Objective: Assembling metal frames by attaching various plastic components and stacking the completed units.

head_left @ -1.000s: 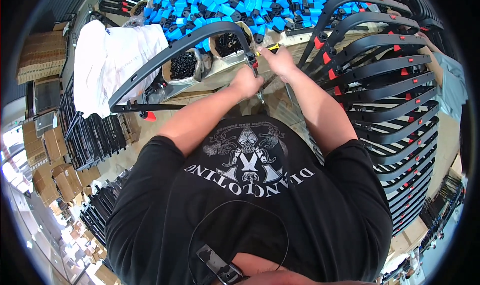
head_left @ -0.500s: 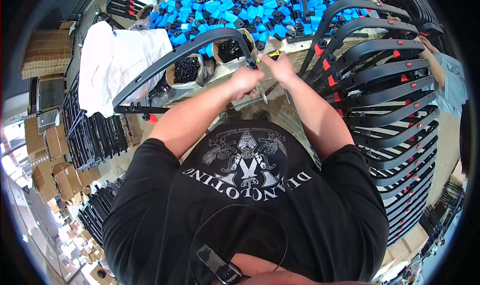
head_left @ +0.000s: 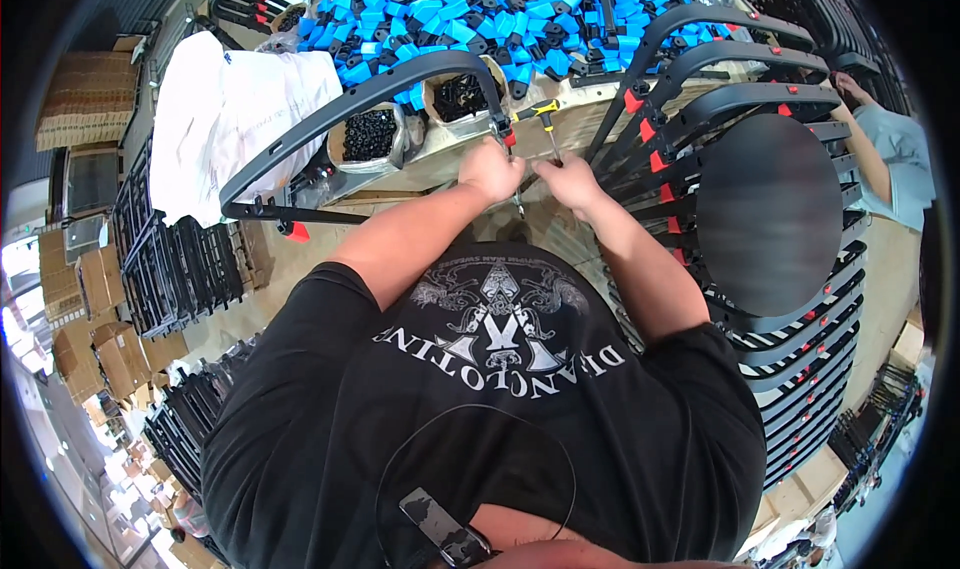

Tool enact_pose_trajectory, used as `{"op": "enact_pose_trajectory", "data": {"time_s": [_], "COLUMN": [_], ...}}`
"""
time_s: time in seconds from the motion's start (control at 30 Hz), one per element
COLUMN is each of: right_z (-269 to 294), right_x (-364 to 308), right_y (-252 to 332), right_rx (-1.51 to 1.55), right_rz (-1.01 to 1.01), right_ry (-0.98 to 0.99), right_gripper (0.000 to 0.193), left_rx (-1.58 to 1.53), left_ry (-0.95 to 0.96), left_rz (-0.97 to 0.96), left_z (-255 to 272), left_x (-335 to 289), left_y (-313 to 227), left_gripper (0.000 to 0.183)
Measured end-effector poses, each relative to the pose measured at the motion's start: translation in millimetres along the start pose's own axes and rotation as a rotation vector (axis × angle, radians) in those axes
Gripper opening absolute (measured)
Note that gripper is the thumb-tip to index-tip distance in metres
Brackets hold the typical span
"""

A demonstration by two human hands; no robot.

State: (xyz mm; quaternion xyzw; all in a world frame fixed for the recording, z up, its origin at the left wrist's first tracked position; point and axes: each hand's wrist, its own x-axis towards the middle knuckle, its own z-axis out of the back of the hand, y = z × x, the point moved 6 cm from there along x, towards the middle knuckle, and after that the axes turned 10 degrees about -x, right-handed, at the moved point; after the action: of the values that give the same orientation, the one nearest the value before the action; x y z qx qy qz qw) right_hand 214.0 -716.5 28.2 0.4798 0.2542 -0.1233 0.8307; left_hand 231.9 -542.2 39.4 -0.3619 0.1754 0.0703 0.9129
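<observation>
My left hand is closed round the lower end of a curved black tubular frame, beside a small red piece on it. The frame arches away to the left. Just right of that hand, my right hand has its fingers bent together; what they hold, if anything, is hidden. A yellow-and-black T-handle screwdriver is at the bench edge above, its thin shaft running down to my right fingers. Whether they grip the shaft, I cannot tell. A thin metal end shows below my left hand.
Blue and black plastic parts are heaped on the bench. Two bins of small black pieces stand near its edge, beside a white sack. Curved black frames with red clips stack at right, partly behind a dark blurred oval. Another person's arm reaches in there.
My right hand has moved down from the screwdriver's handle to the lower end of its shaft, leaving the handle uncovered. My left hand remains at the frame's end, turned slightly.
</observation>
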Motion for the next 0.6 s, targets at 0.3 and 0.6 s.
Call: {"op": "enact_pose_trajectory", "data": {"time_s": [0.3,0.6], "right_z": [20,3], "right_x": [26,52], "right_y": [-1,59], "right_rx": [0.011,-0.265], "right_rz": [0.157,0.341], "right_ry": [-0.327,-0.399], "right_gripper": [0.06,0.041], "left_rx": [-0.375,-0.873], "left_ry": [0.051,-0.173], "left_rz": [0.04,0.334], "left_z": [13,117], "left_x": [-9,-50], "left_y": [25,130], "left_gripper": [0.038,0.017]}}
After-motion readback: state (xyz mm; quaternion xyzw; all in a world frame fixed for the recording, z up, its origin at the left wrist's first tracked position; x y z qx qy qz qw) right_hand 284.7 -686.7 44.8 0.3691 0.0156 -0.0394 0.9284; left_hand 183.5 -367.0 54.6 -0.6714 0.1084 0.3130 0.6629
